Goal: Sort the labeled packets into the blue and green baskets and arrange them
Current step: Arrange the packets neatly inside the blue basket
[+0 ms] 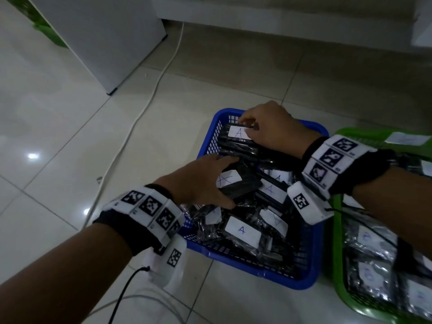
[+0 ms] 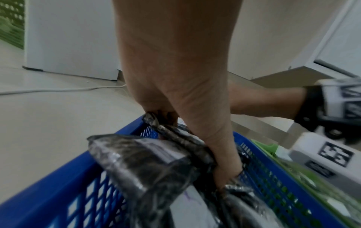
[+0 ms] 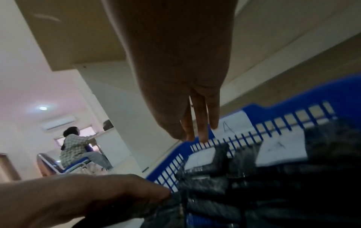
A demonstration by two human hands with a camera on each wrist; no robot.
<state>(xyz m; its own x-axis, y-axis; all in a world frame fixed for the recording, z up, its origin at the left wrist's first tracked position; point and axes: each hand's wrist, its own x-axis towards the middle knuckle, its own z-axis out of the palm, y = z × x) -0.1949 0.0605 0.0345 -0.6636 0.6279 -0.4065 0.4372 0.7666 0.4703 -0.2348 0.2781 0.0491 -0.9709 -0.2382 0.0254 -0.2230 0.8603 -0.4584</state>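
Observation:
A blue basket (image 1: 210, 143) on the floor holds several black packets with white "A" labels. My left hand (image 1: 228, 181) grips one such packet (image 1: 243, 187) from its left side and holds it just above the pile; the left wrist view shows thumb and fingers of that hand (image 2: 195, 148) clamped on a crinkled packet (image 2: 156, 162). My right hand (image 1: 245, 121) is at the basket's far end and pinches the far edge of an "A" packet (image 1: 238, 132). In the right wrist view its fingertips (image 3: 202, 135) point down at the blue rim (image 3: 293, 98). A green basket (image 1: 336, 265) at right holds labeled packets.
A white cable (image 1: 149, 99) runs across the tiled floor left of the blue basket. A white cabinet (image 1: 105, 38) stands at the back left, with another green basket (image 1: 44, 26) behind it. A person sits on a chair (image 3: 78, 148) far off.

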